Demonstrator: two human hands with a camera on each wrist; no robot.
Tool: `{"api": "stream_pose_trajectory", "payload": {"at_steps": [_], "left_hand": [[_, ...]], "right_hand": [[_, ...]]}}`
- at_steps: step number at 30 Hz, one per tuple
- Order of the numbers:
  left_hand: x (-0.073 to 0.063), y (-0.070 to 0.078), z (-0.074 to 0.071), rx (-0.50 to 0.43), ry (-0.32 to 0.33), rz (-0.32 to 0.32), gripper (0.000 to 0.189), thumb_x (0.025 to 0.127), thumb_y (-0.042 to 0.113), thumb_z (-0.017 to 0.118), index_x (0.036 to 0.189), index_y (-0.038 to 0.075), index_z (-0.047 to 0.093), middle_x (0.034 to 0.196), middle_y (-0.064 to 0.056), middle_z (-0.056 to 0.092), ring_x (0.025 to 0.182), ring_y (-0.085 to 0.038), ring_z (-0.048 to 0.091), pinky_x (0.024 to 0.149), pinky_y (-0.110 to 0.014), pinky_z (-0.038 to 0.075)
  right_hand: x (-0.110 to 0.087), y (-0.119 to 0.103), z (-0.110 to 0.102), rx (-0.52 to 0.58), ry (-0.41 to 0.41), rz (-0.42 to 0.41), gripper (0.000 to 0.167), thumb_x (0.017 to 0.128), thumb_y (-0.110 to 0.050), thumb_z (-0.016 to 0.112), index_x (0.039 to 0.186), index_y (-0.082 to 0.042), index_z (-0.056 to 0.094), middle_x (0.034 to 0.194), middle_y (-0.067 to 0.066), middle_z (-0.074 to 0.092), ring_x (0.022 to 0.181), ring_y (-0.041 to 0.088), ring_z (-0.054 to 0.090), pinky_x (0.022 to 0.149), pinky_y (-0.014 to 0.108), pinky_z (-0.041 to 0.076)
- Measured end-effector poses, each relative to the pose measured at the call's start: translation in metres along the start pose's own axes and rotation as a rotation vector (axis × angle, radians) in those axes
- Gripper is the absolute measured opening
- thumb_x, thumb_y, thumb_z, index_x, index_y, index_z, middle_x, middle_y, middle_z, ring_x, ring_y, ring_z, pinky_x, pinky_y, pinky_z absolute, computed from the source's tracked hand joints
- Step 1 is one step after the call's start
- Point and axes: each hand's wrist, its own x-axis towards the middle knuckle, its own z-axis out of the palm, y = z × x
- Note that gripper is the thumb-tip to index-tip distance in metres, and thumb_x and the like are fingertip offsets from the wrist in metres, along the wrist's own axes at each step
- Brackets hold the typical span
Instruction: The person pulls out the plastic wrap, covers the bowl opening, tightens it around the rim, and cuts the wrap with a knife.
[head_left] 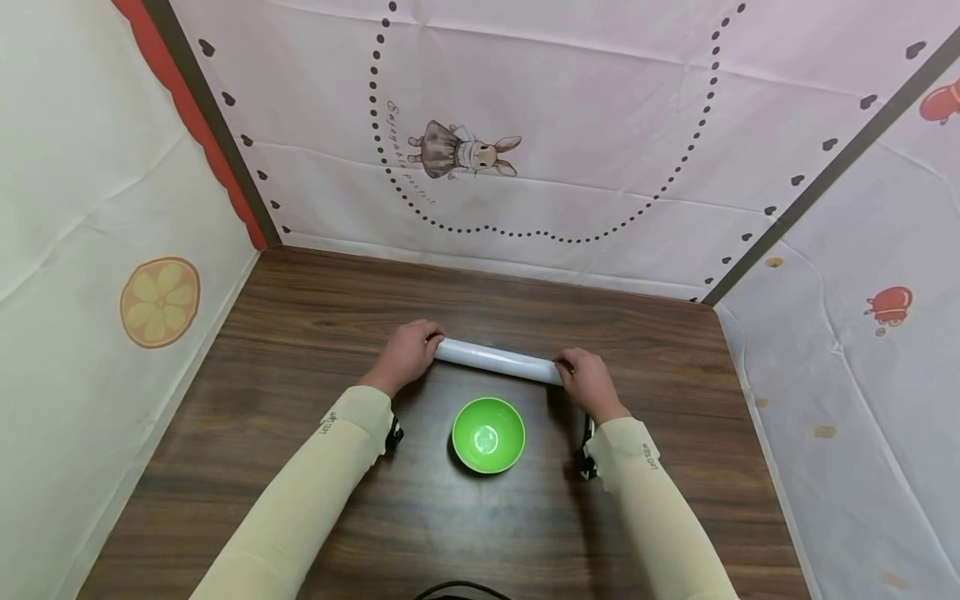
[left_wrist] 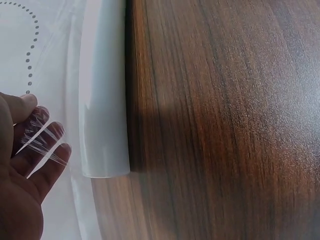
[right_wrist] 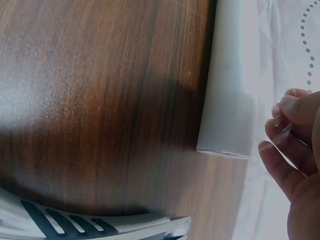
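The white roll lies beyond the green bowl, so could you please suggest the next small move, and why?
Perhaps draw the clear film toward the green bowl: the left hand and right hand appear to pinch it near both ends of the white roll, and the bowl's mouth faces up, uncovered.

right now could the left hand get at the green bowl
Probably yes: nothing appears to stand between the left hand and the green bowl, though that hand pinches clear film it would likely need to release first.
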Motion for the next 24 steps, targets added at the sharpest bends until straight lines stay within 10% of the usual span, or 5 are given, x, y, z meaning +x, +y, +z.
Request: {"api": "stream_pose_trajectory", "payload": {"at_steps": [24], "left_hand": [[-0.003, 0.007, -0.011, -0.027, 0.007, -0.010, 0.019, 0.099, 0.016, 0.054, 0.104, 0.004, 0.068, 0.103, -0.011, 0.067, 0.101, -0.028, 0.064, 0.090, -0.045, 0.051]], "right_hand": [[0.001, -0.005, -0.007, 0.060, 0.040, 0.015, 0.012, 0.095, -0.009, 0.061, 0.100, -0.006, 0.071, 0.098, 0.010, 0.068, 0.091, 0.027, 0.065, 0.081, 0.043, 0.054]]}}
